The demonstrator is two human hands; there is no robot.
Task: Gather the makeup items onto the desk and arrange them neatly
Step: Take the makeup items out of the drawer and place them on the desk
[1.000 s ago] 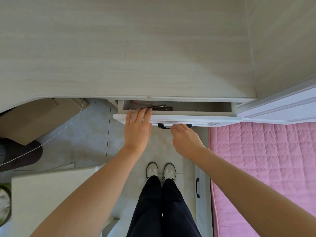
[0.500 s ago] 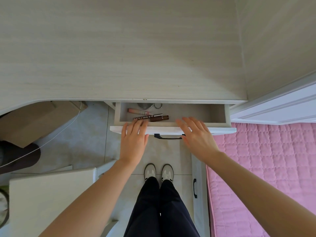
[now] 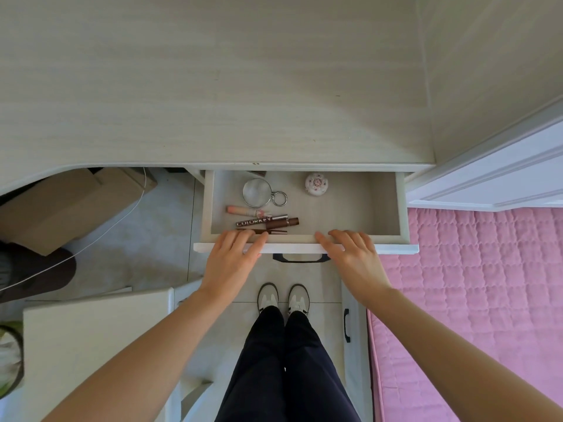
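The white drawer (image 3: 390,205) under the pale wooden desk (image 3: 213,86) stands pulled out. Inside lie a round mirror with a key ring (image 3: 257,193), a small round floral compact (image 3: 316,184), a pink tube (image 3: 243,211), a brown "COLORKEY" tube (image 3: 268,222) and a thin brown pencil (image 3: 275,231). My left hand (image 3: 233,257) rests on the drawer's front edge at the left, fingers straight. My right hand (image 3: 355,258) rests on the same edge at the right, fingers straight. Neither hand holds anything.
A black handle (image 3: 301,258) hangs on the drawer front between my hands. A pink quilted bed (image 3: 472,300) lies at the right. A cardboard box (image 3: 70,202) and a white cable (image 3: 91,242) sit under the desk at left. A white chair (image 3: 91,345) stands near my left arm.
The drawer has slid out much further, showing the mirror and compact. My right hand left the handle and now lies on the front edge; my left hand stayed on that edge.
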